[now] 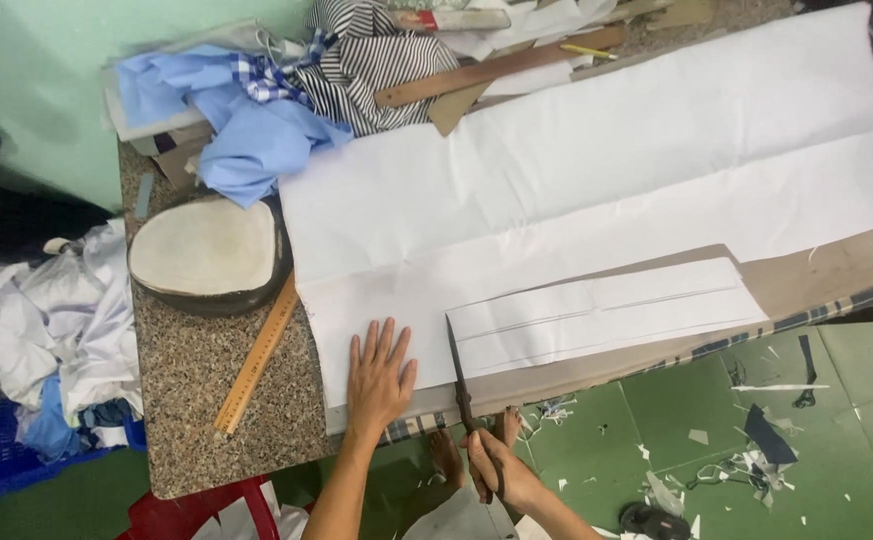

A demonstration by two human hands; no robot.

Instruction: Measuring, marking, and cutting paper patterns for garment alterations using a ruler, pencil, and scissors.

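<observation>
At the near edge of the worktop: we see both hands working at the white fabric [596,190], our landmark for everything below.
Right hand [496,470]: closed around the handles of the scissors [461,385], just off the fabric's near edge; the dark blades point up into the cloth.
Left hand [378,375]: open, fingers spread, pressed flat on the fabric's near left corner, just beside the blades.
Fabric: spread along the worktop [191,380], a narrower folded strip [606,315] lying on its near part, right of the blades.
Left of the fabric: a wooden ruler [256,355] touching or nearly touching its edge, then an oval padded block [206,250].
Beyond the fabric: a heap of blue and striped cloth [276,90] and a long wooden stick [501,65].
Below the fabric's near edge: green floor [836,420] strewn with offcuts, bare feet under the worktop.
Risk, as we judge it: the blades run close to our flat left hand, so a slip could nick the thumb; if the cloth shifts under the palm, the cut may wander.
</observation>
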